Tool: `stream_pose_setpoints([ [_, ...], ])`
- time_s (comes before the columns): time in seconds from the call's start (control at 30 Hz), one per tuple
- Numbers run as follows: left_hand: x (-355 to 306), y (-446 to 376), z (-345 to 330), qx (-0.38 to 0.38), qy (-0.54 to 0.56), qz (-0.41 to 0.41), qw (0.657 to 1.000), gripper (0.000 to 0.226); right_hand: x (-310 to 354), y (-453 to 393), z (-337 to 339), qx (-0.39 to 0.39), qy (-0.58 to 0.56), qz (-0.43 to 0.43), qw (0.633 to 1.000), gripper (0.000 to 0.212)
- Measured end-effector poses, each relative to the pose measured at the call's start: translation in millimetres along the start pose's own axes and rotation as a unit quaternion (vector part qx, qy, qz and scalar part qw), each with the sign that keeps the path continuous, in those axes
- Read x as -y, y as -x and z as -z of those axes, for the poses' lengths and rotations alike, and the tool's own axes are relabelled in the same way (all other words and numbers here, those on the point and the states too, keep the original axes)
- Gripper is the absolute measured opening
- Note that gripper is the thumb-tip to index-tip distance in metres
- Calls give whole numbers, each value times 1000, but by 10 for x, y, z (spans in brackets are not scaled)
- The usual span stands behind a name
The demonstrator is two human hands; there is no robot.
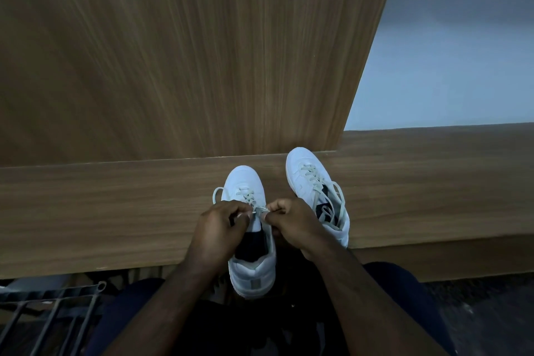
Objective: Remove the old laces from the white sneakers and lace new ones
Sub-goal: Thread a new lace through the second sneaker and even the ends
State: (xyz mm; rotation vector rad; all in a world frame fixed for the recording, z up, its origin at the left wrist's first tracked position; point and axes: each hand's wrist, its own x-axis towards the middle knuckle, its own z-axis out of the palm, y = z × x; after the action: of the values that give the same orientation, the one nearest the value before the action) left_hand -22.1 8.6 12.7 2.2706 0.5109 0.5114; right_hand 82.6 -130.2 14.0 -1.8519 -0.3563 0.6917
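Two white sneakers on a brown wooden shelf [115, 211]. Near sneaker [250, 263] in the middle, heel hanging over the front edge. Left hand [222, 225] and right hand [291, 225] just over it, each pinching a bit of its pale lace [249, 199]. Other sneaker [315, 182] just to the right, toe by the wooden panel [173, 52], laced, ends loose.
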Motion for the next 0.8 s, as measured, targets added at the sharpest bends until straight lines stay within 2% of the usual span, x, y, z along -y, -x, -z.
stream_pose_setpoints([
  [0.23,-51,9,-46,-6,-6,-28,1000,20,39,46,3,34,-69,-11,997,5],
  [0.63,-91,33,-110,-19,26,12,999,19,87,99,19,45,-87,-22,995,5],
  [0.8,-94,33,-114,-27,38,21,999,20,119,122,28,49,-94,-34,994,12],
])
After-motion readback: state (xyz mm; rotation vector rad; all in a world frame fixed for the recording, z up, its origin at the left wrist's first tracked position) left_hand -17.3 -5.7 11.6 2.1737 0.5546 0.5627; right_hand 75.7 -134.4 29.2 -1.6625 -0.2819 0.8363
